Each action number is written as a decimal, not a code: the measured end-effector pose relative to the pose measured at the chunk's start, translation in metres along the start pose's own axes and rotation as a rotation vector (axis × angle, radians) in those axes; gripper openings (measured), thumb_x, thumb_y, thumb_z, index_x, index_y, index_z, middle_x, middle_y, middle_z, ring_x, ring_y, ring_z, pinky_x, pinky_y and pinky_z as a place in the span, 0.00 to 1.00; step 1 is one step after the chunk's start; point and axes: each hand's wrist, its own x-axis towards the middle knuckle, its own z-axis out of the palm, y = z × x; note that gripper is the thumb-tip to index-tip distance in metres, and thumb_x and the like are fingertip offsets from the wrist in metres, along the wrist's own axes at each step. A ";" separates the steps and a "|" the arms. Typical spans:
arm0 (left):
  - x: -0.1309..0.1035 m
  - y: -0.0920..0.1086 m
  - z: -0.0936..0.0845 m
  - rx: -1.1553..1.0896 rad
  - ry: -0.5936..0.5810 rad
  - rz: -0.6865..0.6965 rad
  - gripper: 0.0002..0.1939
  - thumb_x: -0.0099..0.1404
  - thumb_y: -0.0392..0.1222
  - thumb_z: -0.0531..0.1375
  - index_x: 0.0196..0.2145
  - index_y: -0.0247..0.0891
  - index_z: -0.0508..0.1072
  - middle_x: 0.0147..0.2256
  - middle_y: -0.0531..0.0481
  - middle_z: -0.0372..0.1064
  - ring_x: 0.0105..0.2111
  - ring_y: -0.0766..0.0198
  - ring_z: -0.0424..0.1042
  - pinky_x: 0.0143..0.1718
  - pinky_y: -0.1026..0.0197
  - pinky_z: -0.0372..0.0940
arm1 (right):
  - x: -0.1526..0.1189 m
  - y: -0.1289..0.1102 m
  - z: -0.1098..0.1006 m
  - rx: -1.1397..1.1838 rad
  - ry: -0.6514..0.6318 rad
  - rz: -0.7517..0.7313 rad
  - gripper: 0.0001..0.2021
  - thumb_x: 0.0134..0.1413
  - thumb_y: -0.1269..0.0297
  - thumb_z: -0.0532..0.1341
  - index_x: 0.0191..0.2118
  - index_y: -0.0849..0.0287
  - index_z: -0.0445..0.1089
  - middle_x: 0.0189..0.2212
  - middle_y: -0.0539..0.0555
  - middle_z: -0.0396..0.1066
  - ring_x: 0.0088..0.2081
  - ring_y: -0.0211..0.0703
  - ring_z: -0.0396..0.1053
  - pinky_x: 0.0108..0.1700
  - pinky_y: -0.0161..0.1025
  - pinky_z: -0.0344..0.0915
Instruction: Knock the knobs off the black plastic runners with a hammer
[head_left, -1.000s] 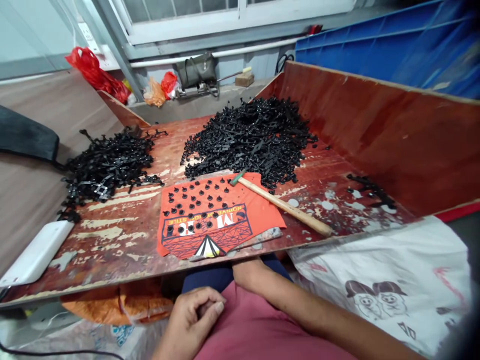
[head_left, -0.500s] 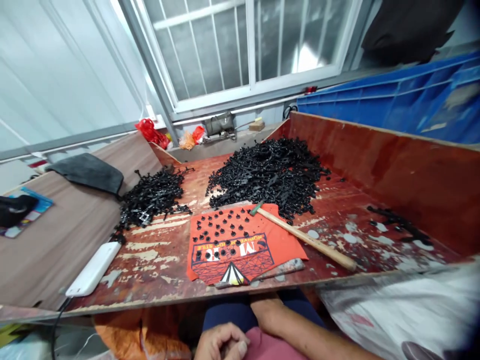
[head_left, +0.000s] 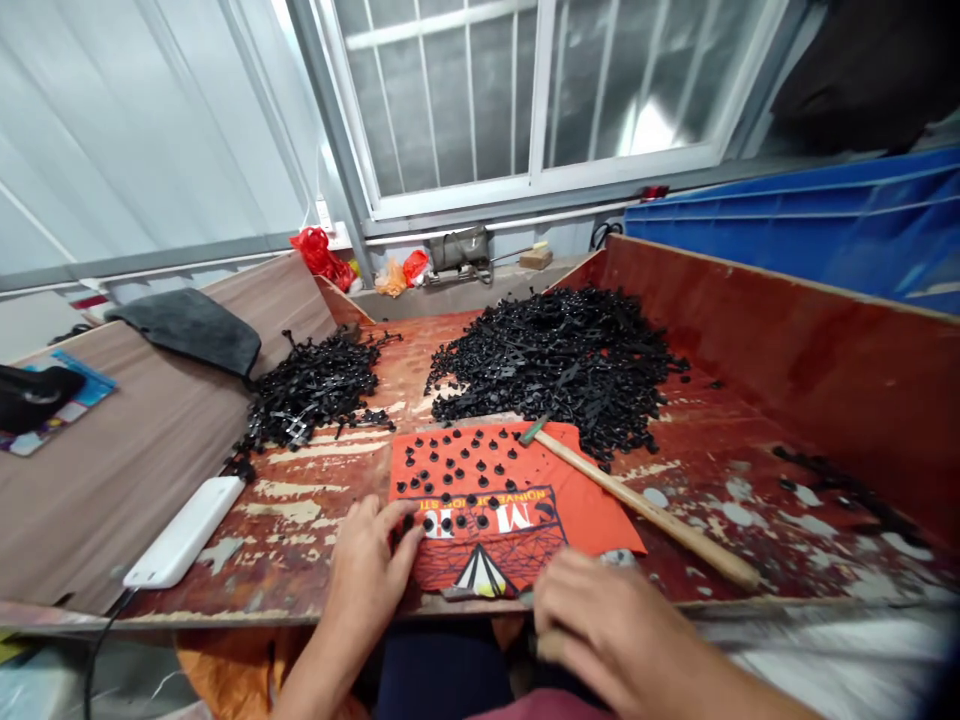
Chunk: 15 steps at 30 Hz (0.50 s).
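My left hand is at the left edge of an orange printed cloth. Its thumb and forefinger close around a small black stud-like part. Several more black parts like it stand in loose rows on the cloth. My right hand is curled over a grey, mottled bar along the cloth's near edge; both ends of the bar stick out past the fingers, and its middle is hidden. A hammer with a wooden handle lies across the cloth's right side, its head touching the cloth.
Behind the cloth is a large heap of black parts, with a smaller heap to the left. A white power bank-like box with a cable lies at left. A raised wooden side board and a blue crate bound the right.
Both hands have come up from my lap onto the table's front edge, the left to the cloth's parts, the right to the bar. The view has shifted slightly.
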 end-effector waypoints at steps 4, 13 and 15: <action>0.015 0.002 0.017 0.103 -0.078 0.026 0.09 0.65 0.42 0.59 0.35 0.46 0.80 0.33 0.47 0.69 0.37 0.54 0.68 0.39 0.53 0.59 | 0.078 0.004 -0.057 -0.251 0.179 0.035 0.07 0.63 0.71 0.57 0.33 0.59 0.70 0.42 0.57 0.69 0.46 0.47 0.62 0.48 0.45 0.59; 0.005 -0.011 -0.002 -0.131 0.107 -0.038 0.14 0.64 0.47 0.61 0.46 0.45 0.78 0.32 0.49 0.72 0.34 0.57 0.72 0.36 0.57 0.66 | 0.172 0.035 -0.006 -0.448 -0.091 0.016 0.07 0.54 0.69 0.65 0.25 0.61 0.74 0.32 0.59 0.72 0.42 0.52 0.61 0.44 0.50 0.54; -0.002 -0.007 -0.020 -0.259 0.134 -0.045 0.11 0.65 0.47 0.59 0.42 0.45 0.78 0.32 0.51 0.74 0.32 0.59 0.73 0.33 0.60 0.68 | 0.166 0.033 -0.010 -0.437 -0.079 0.030 0.07 0.56 0.67 0.64 0.28 0.61 0.75 0.34 0.59 0.72 0.42 0.52 0.61 0.45 0.49 0.53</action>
